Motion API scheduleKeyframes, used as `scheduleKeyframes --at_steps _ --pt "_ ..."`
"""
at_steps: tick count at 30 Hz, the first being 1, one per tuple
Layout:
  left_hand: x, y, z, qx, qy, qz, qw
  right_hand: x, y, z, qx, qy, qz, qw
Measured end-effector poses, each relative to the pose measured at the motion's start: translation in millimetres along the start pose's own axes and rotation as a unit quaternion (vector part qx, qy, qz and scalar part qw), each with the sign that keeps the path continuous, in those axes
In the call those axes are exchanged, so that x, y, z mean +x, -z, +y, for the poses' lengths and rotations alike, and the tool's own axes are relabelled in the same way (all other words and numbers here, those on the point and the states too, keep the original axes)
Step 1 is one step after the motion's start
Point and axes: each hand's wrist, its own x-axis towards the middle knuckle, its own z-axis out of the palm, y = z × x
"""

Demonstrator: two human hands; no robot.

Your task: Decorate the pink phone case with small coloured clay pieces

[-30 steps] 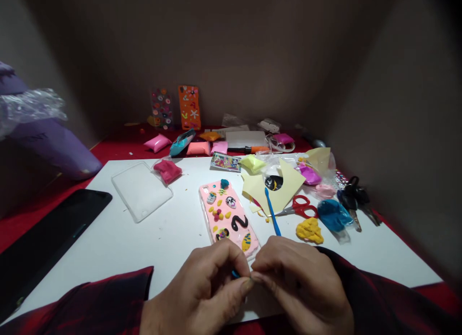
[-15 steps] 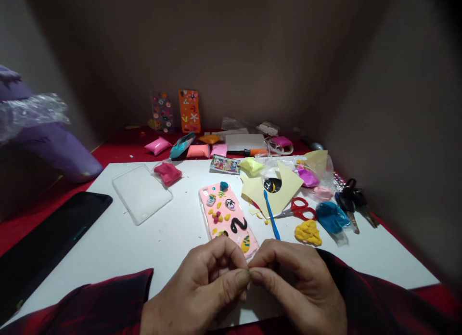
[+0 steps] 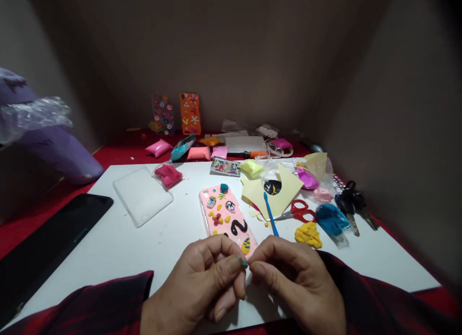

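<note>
Between thumb and index finger, my left hand [image 3: 202, 282] pinches a tiny piece of teal clay [image 3: 245, 265]. My right hand [image 3: 296, 282] is closed in a pinch right beside it, and whether anything sits between its fingertips is too small to see. Just beyond both hands lies a pink phone case [image 3: 224, 214] with clay shapes on it: a black squiggle, yellow petals, a teal piece at the top and a yellow oval with teal marks. My fingers hide part of its lower end.
Blue tool [image 3: 270, 214], red-handled scissors [image 3: 299, 211], yellow clay [image 3: 308, 235] and blue clay [image 3: 330, 218] lie right. A clear case [image 3: 142, 195] and black phone [image 3: 54, 243] lie left. Clay packets and two decorated cases, one orange [image 3: 190, 113], are at the back.
My fingertips have parted slightly, and the teal piece now shows at my left fingertips. My left hand's lower fingers have loosened a little.
</note>
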Motion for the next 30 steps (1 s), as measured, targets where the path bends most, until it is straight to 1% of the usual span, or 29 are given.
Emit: scheduleKeyframes --at_steps 2,5,8,12,18,22,27,30 --pt "-0.7 -0.6 0.6 -0.004 0.008 0.005 1.0 -3.5 -2.4 1.2 -0.013 0.031 0.02 0.999" --pt "-0.6 -0.1 0.1 -0.008 0.014 -0.005 1.0 -7.5 -5.5 2.1 -0.028 0.085 0.05 0.995" --pt "0.7 1.3 -1.4 -0.009 0.013 0.006 1.0 -8.1 -6.5 1.3 -0.036 0.122 0.056 0.99" --pt "1.5 3.3 -4.9 -0.008 0.009 -0.003 1.0 -6.5 -4.5 1.7 -0.044 0.138 0.055 0.988" --pt "-1.6 3.7 -4.9 -0.016 -0.001 -0.032 0.999 -3.3 0.9 6.5 -0.086 0.186 0.006 0.979" --pt "-2.6 2.5 -1.6 -0.029 0.004 -0.047 0.998 -2.8 2.0 7.5 -0.089 0.193 0.009 0.977" --pt "-2.4 4.8 -3.7 -0.033 0.032 -0.035 0.998 -3.0 2.5 5.1 -0.107 0.215 0.012 0.971" --pt "-1.3 6.1 -5.6 -0.023 0.031 -0.018 0.999 -1.3 2.2 0.9 -0.102 0.224 0.033 0.969"
